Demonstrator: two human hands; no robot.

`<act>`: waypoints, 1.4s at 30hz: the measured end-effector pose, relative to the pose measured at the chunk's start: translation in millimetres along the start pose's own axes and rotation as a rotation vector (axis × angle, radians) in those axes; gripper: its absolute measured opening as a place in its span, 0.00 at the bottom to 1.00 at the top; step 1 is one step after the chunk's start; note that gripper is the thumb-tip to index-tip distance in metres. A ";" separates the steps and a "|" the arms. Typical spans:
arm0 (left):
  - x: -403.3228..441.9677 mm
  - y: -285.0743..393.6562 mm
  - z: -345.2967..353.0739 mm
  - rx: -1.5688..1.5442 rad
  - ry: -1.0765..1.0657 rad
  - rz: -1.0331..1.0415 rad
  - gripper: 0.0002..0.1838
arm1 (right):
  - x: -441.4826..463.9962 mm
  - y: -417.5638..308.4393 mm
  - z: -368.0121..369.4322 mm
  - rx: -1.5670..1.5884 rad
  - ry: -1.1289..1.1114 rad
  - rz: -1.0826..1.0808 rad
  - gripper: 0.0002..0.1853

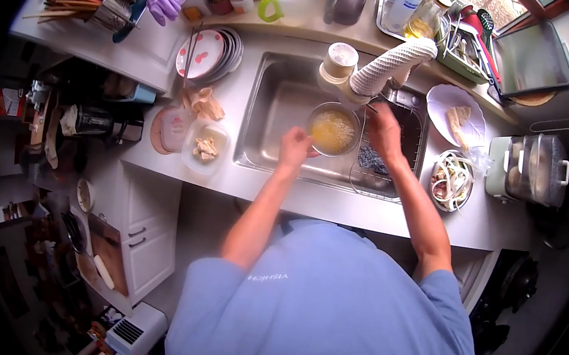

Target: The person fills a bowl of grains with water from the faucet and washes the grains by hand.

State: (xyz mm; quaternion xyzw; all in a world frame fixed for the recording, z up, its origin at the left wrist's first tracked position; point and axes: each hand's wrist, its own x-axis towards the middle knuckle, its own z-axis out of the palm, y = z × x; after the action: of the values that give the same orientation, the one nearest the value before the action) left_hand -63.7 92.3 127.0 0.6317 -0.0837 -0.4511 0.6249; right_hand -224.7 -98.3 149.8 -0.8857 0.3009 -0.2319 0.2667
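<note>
My left hand [296,145] grips the left rim of a round metal bowl [355,140], its fingers closed on the edge. The bowl is held over the steel sink [266,123], under the faucet with its white ribbed hose [386,65]. Inside it are yellow liquid and pale bits [332,130] that I cannot name. My right hand [385,131] is just right of the bowl, above the wire rack [387,173] and close to the faucet base. Its fingers are curled together; a small dark tip shows beside them, but what they hold is unclear.
Left of the sink stand stacked plates [204,55] with chopsticks and a clear container [206,147] of pale pieces. On the right are a white leaf-shaped plate [443,100], a bowl of cut white strips [452,181] and a pale green appliance [527,168]. A utensil basket [466,47] stands behind.
</note>
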 end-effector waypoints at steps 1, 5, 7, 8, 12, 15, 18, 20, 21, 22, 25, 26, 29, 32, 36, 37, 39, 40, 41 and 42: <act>-1.7 -4.3 -2.1 -0.011 -0.006 0.006 0.08 | -10.1 -14.8 4.0 -0.036 -0.134 0.000 0.16; -15.0 -9.1 -3.1 -0.017 -0.034 -0.012 0.08 | -26.1 -50.4 23.6 -0.212 -0.296 -0.215 0.16; -19.0 -11.2 -3.6 -0.001 -0.039 -0.023 0.08 | -24.8 -57.0 38.7 -0.230 -0.299 -0.260 0.18; -21.9 -12.4 -3.7 -0.022 -0.044 -0.031 0.08 | -26.2 -54.1 50.6 -0.236 -0.242 -0.333 0.18; -30.4 -9.4 -5.9 -0.049 -0.043 -0.052 0.08 | -47.6 -71.0 59.1 -0.195 -0.458 -0.321 0.09; -30.7 -12.7 -10.3 -0.043 -0.056 -0.044 0.08 | -49.8 -65.7 40.7 -0.347 -0.666 -0.302 0.09; -30.9 -20.3 -11.7 -0.036 -0.073 -0.039 0.08 | -45.9 -55.6 39.0 -0.563 -0.577 -0.301 0.11; -32.0 -17.9 -9.0 -0.038 -0.080 -0.058 0.08 | -39.8 -61.7 45.0 -0.462 -0.464 -0.279 0.12; -32.0 -17.7 -8.3 -0.047 -0.080 -0.057 0.08 | -38.2 -66.1 48.3 -0.410 -0.409 -0.271 0.12; -30.7 -17.1 -8.2 -0.056 -0.077 -0.056 0.08 | -39.9 -65.7 54.4 -0.326 -0.352 -0.349 0.13; -27.7 -16.0 -11.3 -0.046 -0.076 -0.054 0.08 | -48.3 -69.6 50.2 -0.286 -0.552 -0.338 0.12; -27.0 -16.4 -12.6 -0.037 -0.076 -0.053 0.08 | -52.3 -58.9 50.7 -0.284 -0.530 -0.346 0.11; -25.6 -19.1 -12.8 -0.045 -0.077 -0.055 0.08 | -38.2 -59.4 33.7 -0.552 -0.654 -0.258 0.09; -23.7 -22.5 -11.5 -0.041 -0.084 -0.060 0.08 | -38.8 -46.1 57.0 -0.446 -0.409 -0.294 0.10; -21.5 -22.0 -14.3 -0.038 -0.078 -0.073 0.08 | -47.8 -53.8 45.5 -0.345 -0.632 -0.284 0.11; -22.5 -21.5 -15.4 -0.030 -0.078 -0.072 0.08 | -48.6 -54.8 39.7 -0.389 -0.720 -0.237 0.11; -22.0 -21.2 -14.0 -0.031 -0.085 -0.069 0.08 | -44.8 -56.4 38.3 -0.469 -0.613 -0.231 0.11; -22.6 -22.1 -13.2 -0.040 -0.090 -0.070 0.08 | -42.1 -56.4 42.9 -0.463 -0.530 -0.228 0.11; -22.8 -22.6 -12.1 -0.049 -0.094 -0.070 0.08 | -40.5 -56.3 48.0 -0.457 -0.446 -0.225 0.11; -22.6 -22.5 -11.0 -0.044 -0.098 -0.066 0.08 | -40.6 -57.7 55.4 -0.409 -0.437 -0.244 0.10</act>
State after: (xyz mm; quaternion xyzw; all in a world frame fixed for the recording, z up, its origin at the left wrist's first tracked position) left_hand -79.7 119.9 116.1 0.5973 -0.0832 -0.5035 0.6187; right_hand -198.4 -14.1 133.4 -0.9793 0.1687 -0.0013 0.1118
